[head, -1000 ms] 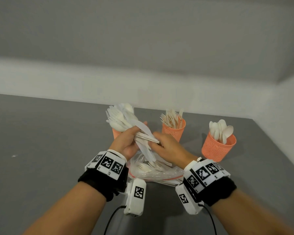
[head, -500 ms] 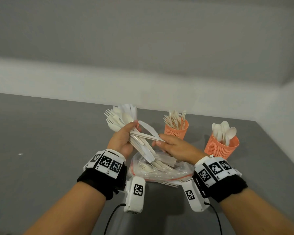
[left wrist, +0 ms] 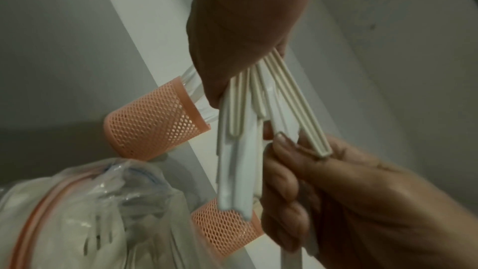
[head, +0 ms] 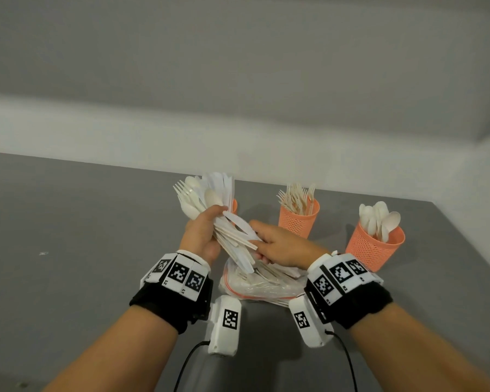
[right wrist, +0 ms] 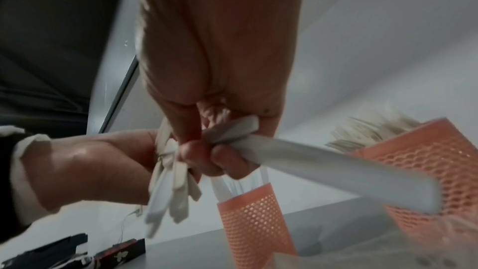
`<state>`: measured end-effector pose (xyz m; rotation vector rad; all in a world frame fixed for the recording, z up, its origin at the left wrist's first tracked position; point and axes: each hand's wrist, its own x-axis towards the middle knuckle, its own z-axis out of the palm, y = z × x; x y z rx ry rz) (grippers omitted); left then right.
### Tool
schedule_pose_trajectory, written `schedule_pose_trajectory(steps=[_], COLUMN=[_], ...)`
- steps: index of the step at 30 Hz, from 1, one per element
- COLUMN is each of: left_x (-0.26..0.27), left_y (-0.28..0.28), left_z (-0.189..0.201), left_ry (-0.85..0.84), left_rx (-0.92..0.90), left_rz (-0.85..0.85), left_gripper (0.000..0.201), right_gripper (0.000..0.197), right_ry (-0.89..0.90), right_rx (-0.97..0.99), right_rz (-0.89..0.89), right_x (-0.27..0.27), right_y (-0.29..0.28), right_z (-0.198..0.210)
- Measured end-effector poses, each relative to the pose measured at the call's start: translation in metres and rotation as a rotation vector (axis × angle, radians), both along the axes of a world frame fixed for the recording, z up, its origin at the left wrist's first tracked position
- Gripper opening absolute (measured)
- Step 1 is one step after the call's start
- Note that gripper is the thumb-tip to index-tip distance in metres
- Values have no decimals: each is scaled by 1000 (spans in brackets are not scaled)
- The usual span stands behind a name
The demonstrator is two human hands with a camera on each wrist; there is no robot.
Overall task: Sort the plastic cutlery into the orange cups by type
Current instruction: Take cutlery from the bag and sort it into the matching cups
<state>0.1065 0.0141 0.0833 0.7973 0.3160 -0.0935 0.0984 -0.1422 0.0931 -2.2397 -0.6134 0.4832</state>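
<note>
My left hand [head: 207, 227] grips a fanned bundle of mixed white cutlery [head: 207, 193] above the table. My right hand [head: 256, 239] pinches one white knife [head: 238, 224] at the bundle's handle end; the right wrist view shows its fingers curled round this knife [right wrist: 323, 165]. Three orange mesh cups stand behind. The left cup [head: 234, 206] is mostly hidden by the bundle and holds knives [right wrist: 232, 187]. The middle cup [head: 299, 222] holds forks, the right cup [head: 375, 247] spoons.
A clear zip bag [head: 260, 284] with more cutlery lies on the grey table [head: 68, 250] just below my hands. A white wall runs behind the cups. The table's right edge passes close to the spoon cup.
My right hand has slid right along the bundle and worked one knife loose from it. My left hand has tipped the bundle more upright.
</note>
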Motion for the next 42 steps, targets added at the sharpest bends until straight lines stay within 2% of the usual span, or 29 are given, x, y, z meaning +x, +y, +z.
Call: schedule_pose_trajectory(steps=[2,4,6,9,12,16,19,26,29,34,39,42], left_x=[-2,-2,-3,-1,-1,0,5,11,9,-4,15,21], left_y=[5,11,16,21,18,19,28,29,26,10,38,44], left_z=[4,10,18,21,22,22,18,12,12,23,4,-4], left_ry=[-6,15,41,27,-3,-21,-7,2,-1,8,49,48], left_rx=[-2,-15,-59,-115,-168,-139,-166,-141,-147,-168,-95,-67], left_rz=[-10,45,123,168,145,137,168,229,207,100,297,323], left_gripper=[39,9,10,7,7,10,11,9,7,14,21,23], right_gripper=[14,14,5,23,32,19,12,19,25,14,15,11], right_ry=[-20,-59,-97,-67,84,327,377,374,393,272,333,366], right_rx=[-13,4,99,205,307,529,620,576,525,427,443,422], right_rz=[-15,-64,-164,-215,-259,-302,-312,-333,-288,-189,-156,-132], right_x=[0,2,2,-2,-4,-1,1,2,1,-2,-1,2], right_y=[1,-3,-6,1,17,22,17,10,12,21,2,-7], right_z=[0,-5,-9,-15,-14,-15,-16,-19,-15,-11,-15,-16])
